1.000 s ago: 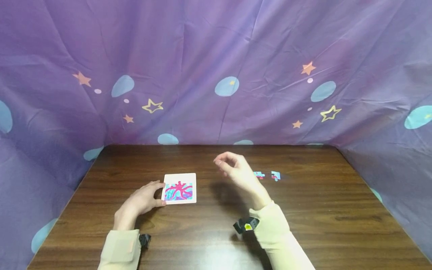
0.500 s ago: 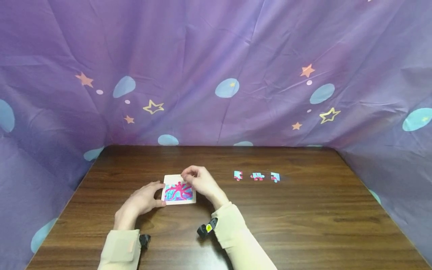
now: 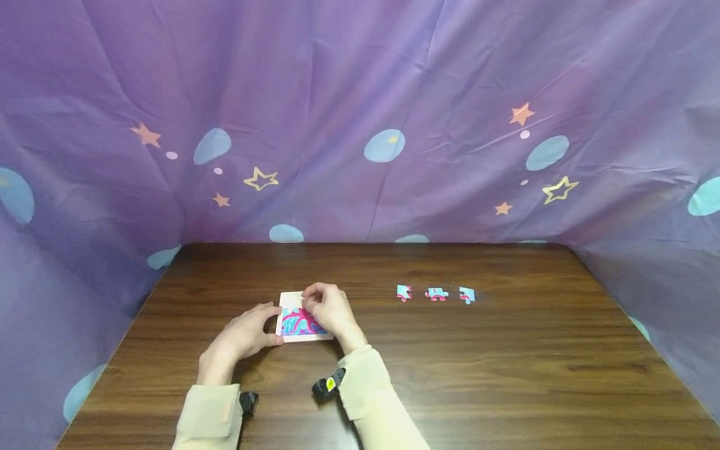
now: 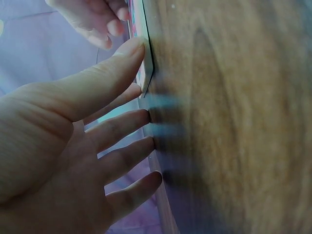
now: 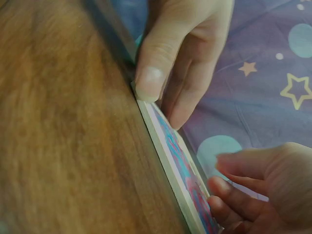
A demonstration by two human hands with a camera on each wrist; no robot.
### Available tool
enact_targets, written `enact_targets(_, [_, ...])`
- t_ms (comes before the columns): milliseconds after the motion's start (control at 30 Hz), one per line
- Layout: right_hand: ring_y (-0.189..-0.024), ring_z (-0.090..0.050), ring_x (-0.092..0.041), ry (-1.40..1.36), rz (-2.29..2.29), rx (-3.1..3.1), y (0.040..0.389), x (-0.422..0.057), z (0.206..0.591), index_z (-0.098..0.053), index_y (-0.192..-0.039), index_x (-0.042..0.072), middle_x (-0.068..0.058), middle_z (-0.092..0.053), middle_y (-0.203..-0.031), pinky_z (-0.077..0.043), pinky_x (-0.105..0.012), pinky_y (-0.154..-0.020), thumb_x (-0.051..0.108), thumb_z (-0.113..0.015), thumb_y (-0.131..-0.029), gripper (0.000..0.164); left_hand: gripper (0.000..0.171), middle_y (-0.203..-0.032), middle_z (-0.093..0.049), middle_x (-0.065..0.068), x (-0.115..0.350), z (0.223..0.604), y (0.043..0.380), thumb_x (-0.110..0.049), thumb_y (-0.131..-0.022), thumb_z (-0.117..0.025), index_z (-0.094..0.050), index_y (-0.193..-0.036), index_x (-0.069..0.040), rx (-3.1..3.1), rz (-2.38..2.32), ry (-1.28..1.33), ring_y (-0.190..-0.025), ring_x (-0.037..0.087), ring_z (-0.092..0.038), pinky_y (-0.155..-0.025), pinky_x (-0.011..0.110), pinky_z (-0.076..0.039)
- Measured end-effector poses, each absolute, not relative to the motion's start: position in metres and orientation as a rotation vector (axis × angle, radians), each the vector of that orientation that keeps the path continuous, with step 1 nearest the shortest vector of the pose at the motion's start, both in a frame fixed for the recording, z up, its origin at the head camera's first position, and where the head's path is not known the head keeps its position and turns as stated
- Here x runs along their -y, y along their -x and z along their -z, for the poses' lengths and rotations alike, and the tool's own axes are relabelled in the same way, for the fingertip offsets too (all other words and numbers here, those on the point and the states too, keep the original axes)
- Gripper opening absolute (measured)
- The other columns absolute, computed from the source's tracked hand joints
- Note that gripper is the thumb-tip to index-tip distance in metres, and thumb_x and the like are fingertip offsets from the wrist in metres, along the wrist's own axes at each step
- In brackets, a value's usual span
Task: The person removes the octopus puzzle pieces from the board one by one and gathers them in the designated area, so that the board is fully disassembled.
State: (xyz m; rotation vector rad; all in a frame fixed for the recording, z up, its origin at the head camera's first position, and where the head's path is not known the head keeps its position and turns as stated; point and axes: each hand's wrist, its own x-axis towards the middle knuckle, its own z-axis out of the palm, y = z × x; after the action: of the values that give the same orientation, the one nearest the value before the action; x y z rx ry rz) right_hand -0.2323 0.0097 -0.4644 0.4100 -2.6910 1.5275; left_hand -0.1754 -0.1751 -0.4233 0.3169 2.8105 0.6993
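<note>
A small white-framed jigsaw board (image 3: 289, 300) lies flat on the table, its picture a pink octopus on blue and purple. The white back strip of its tray is bare. My left hand (image 3: 242, 334) touches the board's left edge, thumb at the near corner and index finger farther up; its other fingers stretch out straight in the left wrist view. Over the octopus picture is my right hand (image 3: 332, 309), fingertips bent down to its upper middle part. Whether they pinch a piece I cannot tell; the right hand (image 5: 273, 185) hides that part of the picture.
Three loose jigsaw pieces lie in a row right of the board: a left one (image 3: 404, 292), a middle one (image 3: 436, 294) and a right one (image 3: 467, 295). The brown wooden table (image 3: 506, 362) ends at a purple star-patterned cloth (image 3: 337, 94).
My right hand has moved left from beside the loose pieces to the board, then slightly lower onto the picture. The leftmost loose piece has come into sight. My left hand keeps its place.
</note>
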Motion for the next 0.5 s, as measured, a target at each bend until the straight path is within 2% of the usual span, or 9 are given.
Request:
enact_targets(133, [-0.078,-0.057,-0.011,-0.530,-1.352,2.764,0.228,-0.009,0.464,-0.072,-0.092,0.009,0.004,-0.064,-0.080,-0.047,-0.027,-0.073,0.010,-0.075,-0.079,0.014,0.059,-0.146,-0.042,0.026,0.174,0.423,0.174,-0.020,-0.084,-0.076,-0.055,-0.134,0.000,-2.819,-0.698,-0.317,-0.135,0.046,-0.034,-0.105,0.066,-0.028])
enact_targets(267, [-0.089,-0.052,-0.019,-0.626,-1.123,2.836,0.224,-0.006,0.463,-0.073,-0.097,0.011,0.000,-0.059,-0.089,-0.043,-0.030,-0.078,0.015,-0.078,-0.076,0.022,0.059,-0.144,-0.043,0.027,0.173,0.423,0.175,-0.021,-0.083,-0.078,-0.055,-0.134,-0.001,-2.837,-0.689,-0.344,-0.134,0.046,-0.037,-0.105,0.063,-0.032])
enact_targets(500, [-0.099,-0.047,-0.020,-0.661,-0.904,2.925,0.217,0.002,0.463,-0.073,-0.105,0.019,-0.001,-0.056,-0.105,-0.040,-0.034,-0.083,0.025,-0.078,-0.079,0.027,0.059,-0.144,-0.044,0.027,0.175,0.425,0.174,-0.020,-0.082,-0.078,-0.056,-0.133,-0.001,-2.855,-0.690,-0.346,-0.132,0.046,-0.039,-0.101,0.065,-0.035])
